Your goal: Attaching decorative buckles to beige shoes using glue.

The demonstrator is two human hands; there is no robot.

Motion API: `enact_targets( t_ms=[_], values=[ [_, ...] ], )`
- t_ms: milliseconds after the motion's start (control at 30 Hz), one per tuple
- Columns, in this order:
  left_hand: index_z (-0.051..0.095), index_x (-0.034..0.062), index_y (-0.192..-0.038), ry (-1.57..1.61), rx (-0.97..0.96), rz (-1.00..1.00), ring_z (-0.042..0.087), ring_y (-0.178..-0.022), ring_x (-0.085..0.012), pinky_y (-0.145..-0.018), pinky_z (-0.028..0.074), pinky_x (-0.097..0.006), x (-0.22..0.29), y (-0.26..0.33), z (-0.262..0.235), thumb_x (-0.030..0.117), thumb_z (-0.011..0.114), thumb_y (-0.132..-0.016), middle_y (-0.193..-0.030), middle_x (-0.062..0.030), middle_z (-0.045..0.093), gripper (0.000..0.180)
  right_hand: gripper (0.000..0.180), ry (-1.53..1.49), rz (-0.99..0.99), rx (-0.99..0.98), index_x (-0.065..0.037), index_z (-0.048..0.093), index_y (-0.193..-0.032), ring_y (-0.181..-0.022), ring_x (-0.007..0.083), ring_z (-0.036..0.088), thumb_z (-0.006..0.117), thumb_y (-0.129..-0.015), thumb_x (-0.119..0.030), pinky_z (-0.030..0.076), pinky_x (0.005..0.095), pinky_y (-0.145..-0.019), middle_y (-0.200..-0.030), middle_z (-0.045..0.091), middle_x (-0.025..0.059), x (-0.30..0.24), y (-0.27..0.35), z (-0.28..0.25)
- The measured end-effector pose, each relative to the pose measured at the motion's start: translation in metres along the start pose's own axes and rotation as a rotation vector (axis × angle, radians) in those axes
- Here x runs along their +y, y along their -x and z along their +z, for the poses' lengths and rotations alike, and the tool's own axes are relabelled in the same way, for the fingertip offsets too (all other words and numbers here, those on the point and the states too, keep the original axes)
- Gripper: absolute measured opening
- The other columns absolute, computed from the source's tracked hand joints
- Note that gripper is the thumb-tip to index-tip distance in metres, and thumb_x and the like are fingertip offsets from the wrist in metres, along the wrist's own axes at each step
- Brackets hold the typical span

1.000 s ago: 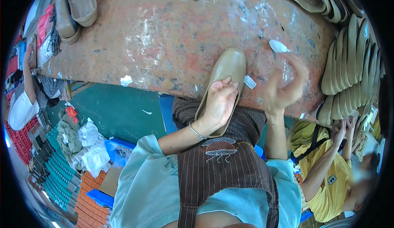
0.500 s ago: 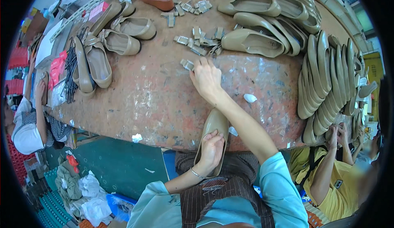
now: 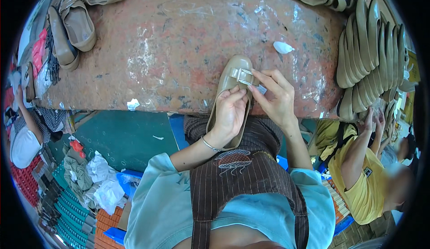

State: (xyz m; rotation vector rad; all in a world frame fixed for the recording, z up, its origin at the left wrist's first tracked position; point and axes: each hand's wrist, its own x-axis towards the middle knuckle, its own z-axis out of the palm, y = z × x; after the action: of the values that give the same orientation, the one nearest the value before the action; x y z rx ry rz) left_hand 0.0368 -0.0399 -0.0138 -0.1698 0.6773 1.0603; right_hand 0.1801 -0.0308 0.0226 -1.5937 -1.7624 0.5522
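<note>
A beige flat shoe (image 3: 238, 63) points away from me at the table's front edge, its heel end over my lap. My left hand (image 3: 230, 112) is wrapped round its side with the fingers inside the opening. Across the toe part lies a beige strap ornament with a silver buckle (image 3: 244, 76). My right hand (image 3: 275, 97) pinches the right end of this ornament between thumb and fingers, against the shoe's upper.
Beige shoes stand nested in rows (image 3: 358, 56) at the right, and more lie along the far edge. Finished-looking buckled shoes (image 3: 78, 27) sit at the far left. A white lump (image 3: 283, 47) rests on the worn table (image 3: 179, 61). Co-workers sit at both sides.
My right hand has come back from the far ornaments with a buckled one, now laid on the shoe's toe. The view has tilted down toward my lap.
</note>
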Motion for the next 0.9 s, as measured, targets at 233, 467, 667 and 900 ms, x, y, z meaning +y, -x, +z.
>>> enact_targets(
  t_ms=[233,467,667,900],
  values=[
    [0.059,-0.0044,-0.108,-0.014,-0.038,0.02,0.06,-0.111,-0.0221,-0.105,0.045,-0.037,0.001,0.001,0.004,-0.008,0.054,-0.091,-0.114,-0.0138,0.063,0.018,0.041,0.062,-0.035,-0.035,-0.003,0.073,-0.112,-0.081,0.0258,0.065,0.081,-0.073,-0.004,0.054,0.0348,-0.067,-0.096,0.066,0.0115,-0.004,-0.003,0.007],
    [0.059,-0.003,-0.111,-0.004,-0.085,0.033,0.06,-0.112,-0.0209,-0.103,0.046,-0.037,0.0,-0.001,-0.003,-0.001,0.054,-0.094,-0.116,-0.0122,0.063,0.018,0.04,0.064,-0.028,-0.043,-0.004,0.073,-0.111,-0.082,0.0265,0.065,0.081,-0.071,-0.003,0.054,0.0356,-0.067,-0.096,0.065,0.0103,-0.002,-0.002,0.007],
    [0.055,0.0054,-0.13,-0.167,0.13,0.012,0.06,-0.112,-0.0152,-0.097,0.049,-0.032,0.004,-0.004,0.021,0.015,0.059,-0.101,-0.121,-0.0046,0.063,0.031,0.036,0.092,-0.064,-0.014,-0.004,0.072,-0.107,-0.085,0.027,0.065,0.079,-0.072,-0.005,0.055,0.0372,-0.067,-0.097,0.064,0.0091,-0.009,-0.006,0.006],
    [0.063,0.0053,-0.116,-0.028,-0.025,-0.025,0.066,-0.101,-0.016,-0.091,0.053,-0.032,0.078,0.021,0.041,0.008,0.066,-0.094,-0.107,-0.0036,0.069,0.022,0.034,-0.14,-0.047,0.199,-0.001,0.073,-0.11,-0.082,0.0256,0.063,0.079,-0.076,-0.003,0.052,0.0345,-0.07,-0.096,0.061,0.011,-0.005,0.004,-0.015]
  ],
)
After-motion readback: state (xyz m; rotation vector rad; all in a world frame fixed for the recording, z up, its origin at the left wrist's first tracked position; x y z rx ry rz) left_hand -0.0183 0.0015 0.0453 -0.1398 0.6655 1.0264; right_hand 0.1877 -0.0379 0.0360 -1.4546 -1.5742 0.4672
